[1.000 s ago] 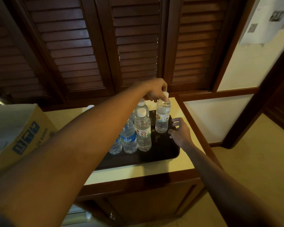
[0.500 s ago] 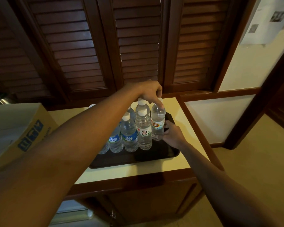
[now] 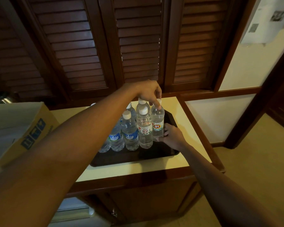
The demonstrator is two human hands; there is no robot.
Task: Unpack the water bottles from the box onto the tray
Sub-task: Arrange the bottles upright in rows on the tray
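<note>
Several clear water bottles with white caps stand upright in a cluster on a dark tray (image 3: 131,158) on the cream countertop. The rightmost bottle (image 3: 157,122) has an orange-marked label. My left hand (image 3: 150,93) reaches across from the left and pinches this bottle at its cap. My right hand (image 3: 171,135) wraps its fingers around the same bottle's base from the right. Two bottles with blue labels (image 3: 129,136) stand at the front left of the cluster. The cardboard box (image 3: 21,130) sits on the counter at the left; its inside is hidden.
Dark louvred wooden doors (image 3: 92,46) rise behind the counter. The counter (image 3: 138,167) has a wooden edge and a cabinet below. A cream wall with a paper notice (image 3: 267,20) is at the right. A metal object (image 3: 0,99) shows at the far left.
The rightmost bottle moved left until it stands against the cluster. My right hand went from open beside the tray to gripping the bottle's base. My left hand stayed on the cap.
</note>
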